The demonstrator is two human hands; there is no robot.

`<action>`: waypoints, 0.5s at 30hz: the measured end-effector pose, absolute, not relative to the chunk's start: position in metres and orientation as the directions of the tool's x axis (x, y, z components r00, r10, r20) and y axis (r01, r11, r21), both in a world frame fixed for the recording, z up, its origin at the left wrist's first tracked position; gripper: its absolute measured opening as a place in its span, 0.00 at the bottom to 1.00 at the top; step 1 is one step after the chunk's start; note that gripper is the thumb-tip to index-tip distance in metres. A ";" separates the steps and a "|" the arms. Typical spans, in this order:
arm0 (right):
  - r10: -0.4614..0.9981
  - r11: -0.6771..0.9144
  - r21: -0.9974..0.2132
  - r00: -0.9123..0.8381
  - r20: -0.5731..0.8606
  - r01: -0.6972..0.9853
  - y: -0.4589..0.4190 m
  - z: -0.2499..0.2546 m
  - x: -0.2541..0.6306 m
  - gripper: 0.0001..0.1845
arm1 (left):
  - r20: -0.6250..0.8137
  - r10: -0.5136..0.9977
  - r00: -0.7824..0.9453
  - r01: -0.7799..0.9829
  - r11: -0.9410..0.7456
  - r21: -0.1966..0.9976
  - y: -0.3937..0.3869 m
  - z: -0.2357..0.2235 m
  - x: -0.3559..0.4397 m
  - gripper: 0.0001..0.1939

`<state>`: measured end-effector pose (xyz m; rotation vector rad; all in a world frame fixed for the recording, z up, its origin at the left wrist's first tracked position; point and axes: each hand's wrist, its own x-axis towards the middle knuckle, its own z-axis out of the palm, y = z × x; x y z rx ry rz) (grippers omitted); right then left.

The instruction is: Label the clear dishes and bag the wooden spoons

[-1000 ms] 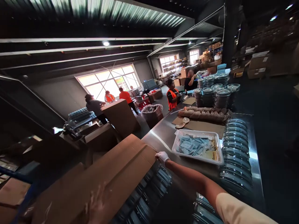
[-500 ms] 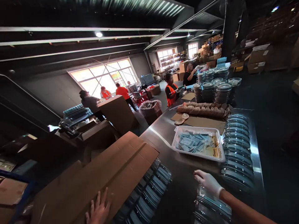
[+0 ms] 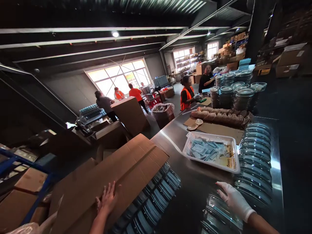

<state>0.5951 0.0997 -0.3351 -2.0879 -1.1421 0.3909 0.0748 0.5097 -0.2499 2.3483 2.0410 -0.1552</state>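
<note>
My bare left hand [image 3: 107,198] lies flat, fingers spread, on the brown cardboard flap [image 3: 122,172]. My white-gloved right hand [image 3: 234,200] rests open on stacked clear plastic lids [image 3: 219,216] on the steel counter [image 3: 170,143].

Steel table [image 3: 170,143] running away from the viewer. On its near left edge, a cardboard flap [image 3: 126,169] overlying a row of lids [image 3: 156,198]; the left hand [image 3: 107,200] rests flat on the flap. At near right, the right hand [image 3: 235,200] lies on a stack of lids [image 3: 219,214]. Behind it, a basket of sachets [image 3: 212,151], with a second row of lids [image 3: 255,156] along its right side. Behind the basket, a cardboard sheet [image 3: 219,130], then stacked containers [image 3: 231,94]. Left of the table, boxes [image 3: 131,113] and a lined bin [image 3: 163,113].
</note>
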 end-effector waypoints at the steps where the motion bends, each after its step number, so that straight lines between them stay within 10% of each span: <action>1: 0.822 -0.353 -0.712 0.565 0.073 0.607 0.099 -0.337 0.596 0.27 | -0.108 0.984 0.142 0.988 -0.147 -0.039 0.511 -0.251 0.075 0.35; 10: 0.871 -0.282 -0.804 0.491 0.015 0.524 0.162 -0.307 0.592 0.29 | 0.199 0.962 0.187 0.978 -0.202 0.055 0.477 -0.250 0.022 0.35; 15: 0.929 -0.075 -0.877 0.352 0.111 0.475 0.270 -0.261 0.551 0.27 | 0.111 0.835 0.539 0.842 -0.532 -0.089 0.411 -0.252 0.018 0.37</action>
